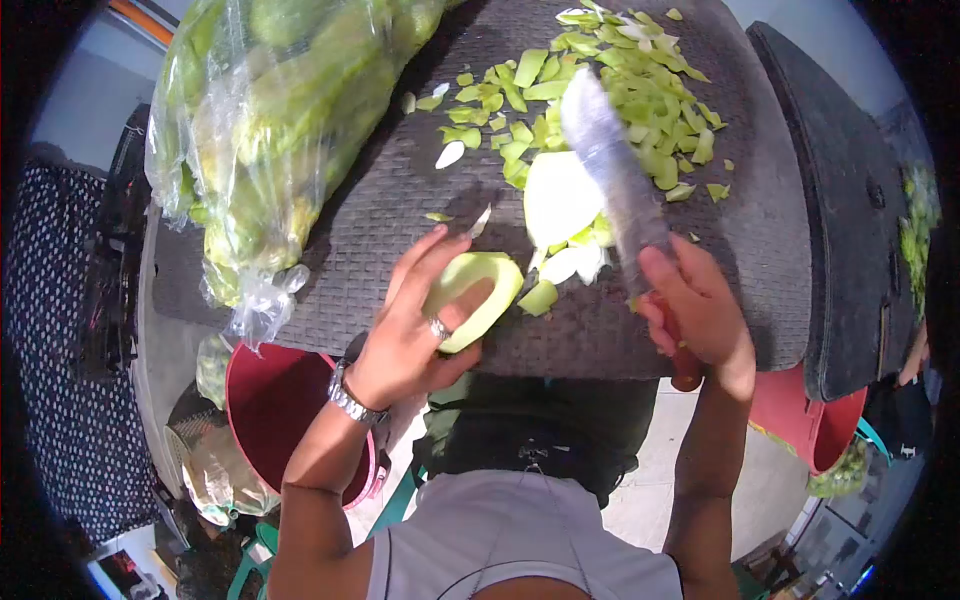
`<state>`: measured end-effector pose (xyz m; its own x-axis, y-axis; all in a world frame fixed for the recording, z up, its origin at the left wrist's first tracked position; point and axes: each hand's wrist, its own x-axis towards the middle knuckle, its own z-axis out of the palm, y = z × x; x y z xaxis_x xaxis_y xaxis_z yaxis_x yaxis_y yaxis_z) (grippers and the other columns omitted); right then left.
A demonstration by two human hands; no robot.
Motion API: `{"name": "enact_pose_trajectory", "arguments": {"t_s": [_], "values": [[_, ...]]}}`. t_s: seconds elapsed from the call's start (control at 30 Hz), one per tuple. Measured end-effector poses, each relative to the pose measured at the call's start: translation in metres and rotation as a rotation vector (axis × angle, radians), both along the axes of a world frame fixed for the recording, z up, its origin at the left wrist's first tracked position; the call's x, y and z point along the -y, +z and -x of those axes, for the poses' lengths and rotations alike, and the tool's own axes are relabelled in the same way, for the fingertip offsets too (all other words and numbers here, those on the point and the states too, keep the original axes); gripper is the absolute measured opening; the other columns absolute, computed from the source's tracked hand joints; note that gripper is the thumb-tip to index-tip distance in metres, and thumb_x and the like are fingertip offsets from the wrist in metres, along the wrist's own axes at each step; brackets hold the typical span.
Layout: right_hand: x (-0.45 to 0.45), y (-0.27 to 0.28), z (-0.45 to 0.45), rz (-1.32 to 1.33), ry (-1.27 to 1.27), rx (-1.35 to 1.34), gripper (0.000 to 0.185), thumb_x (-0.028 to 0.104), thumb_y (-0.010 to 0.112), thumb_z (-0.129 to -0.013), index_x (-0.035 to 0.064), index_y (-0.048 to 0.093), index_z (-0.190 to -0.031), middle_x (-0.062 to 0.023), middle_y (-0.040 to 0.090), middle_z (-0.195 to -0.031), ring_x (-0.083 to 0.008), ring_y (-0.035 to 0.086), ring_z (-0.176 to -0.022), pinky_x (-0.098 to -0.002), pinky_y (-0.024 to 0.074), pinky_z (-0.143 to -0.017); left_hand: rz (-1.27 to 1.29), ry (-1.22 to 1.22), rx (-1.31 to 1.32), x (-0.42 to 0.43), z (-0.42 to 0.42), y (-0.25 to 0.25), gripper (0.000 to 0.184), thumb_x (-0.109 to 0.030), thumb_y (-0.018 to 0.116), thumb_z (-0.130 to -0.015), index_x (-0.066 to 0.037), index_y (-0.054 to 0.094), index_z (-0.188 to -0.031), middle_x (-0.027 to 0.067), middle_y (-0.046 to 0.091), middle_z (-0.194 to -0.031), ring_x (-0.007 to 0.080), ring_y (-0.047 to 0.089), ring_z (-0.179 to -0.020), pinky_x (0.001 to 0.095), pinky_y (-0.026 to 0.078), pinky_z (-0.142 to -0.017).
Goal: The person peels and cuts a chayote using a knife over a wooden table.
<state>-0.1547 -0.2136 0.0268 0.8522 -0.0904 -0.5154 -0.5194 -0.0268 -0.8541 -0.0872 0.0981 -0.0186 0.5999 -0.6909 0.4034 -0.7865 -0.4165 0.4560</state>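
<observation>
Left fingers (464, 309) — pale fruit (500, 303); right fingers (662, 275) — knife (626, 187).

left: dotted cloth (75, 350) | red tub (280, 405) | right: dark board (850, 230) | second red tub (795, 415)

The big see-through plastic bag (275, 140) looks shiny and crinkly. The dark grey, woven-looking table top (375, 240) is dull and bumpy. The long silver metal knife blade (612, 160) shines. The pale green oval fruit (502, 275) looks smooth.
</observation>
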Motion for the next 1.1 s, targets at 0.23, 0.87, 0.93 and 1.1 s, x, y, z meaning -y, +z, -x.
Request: {"name": "enact_pose_trajectory", "arguments": {"t_s": [0.23,0.87,0.93,1.1], "values": [[-0.003,-0.027,0.007,-0.076,-0.088,0.093,0.026,0.036,0.054,-0.110,0.0107,0.057,-0.112,0.0003,0.049,-0.063,-0.0069,0.041,-0.040,-0.0240,0.0340,-0.038,0.132,0.186,-0.206,0.000,0.008,-0.002,0.116,-0.031,0.100,-0.057,-0.004,0.040,-0.153,0.0247,0.044,-0.155,0.0420,0.047,-0.142,0.0496,0.039,-0.118],[-0.016,-0.042,0.014,0.009,-0.170,0.214,0.020,0.027,0.060,-0.106,0.0069,0.059,-0.108,0.0003,0.052,-0.065,-0.0069,0.045,-0.042,-0.0241,0.0367,-0.039,0.196,0.212,-0.260,0.003,0.003,-0.006,0.058,-0.025,0.086,-0.079,-0.001,0.064,-0.128,0.0171,0.070,-0.120,0.0318,0.070,-0.108,0.0394,0.054,-0.095],[-0.016,-0.043,0.016,0.014,-0.172,0.255,0.021,0.026,0.062,-0.105,0.0048,0.060,-0.105,0.0007,0.054,-0.065,-0.0066,0.046,-0.044,-0.0256,0.0366,-0.041,0.186,0.224,-0.257,0.003,0.005,-0.006,0.059,-0.025,0.085,-0.079,-0.002,0.064,-0.129,0.0172,0.071,-0.119,0.0303,0.071,-0.107,0.0383,0.054,-0.094],[-0.022,-0.036,0.015,0.125,-0.164,0.249,0.024,0.026,0.064,-0.103,0.0024,0.062,-0.108,0.0004,0.057,-0.066,-0.0062,0.050,-0.047,-0.0264,0.0389,-0.043,0.202,0.244,-0.318,0.006,0.006,-0.001,0.058,-0.023,0.086,-0.078,-0.002,0.066,-0.128,0.0152,0.072,-0.116,0.0272,0.072,-0.106,0.0370,0.054,-0.094]]}}
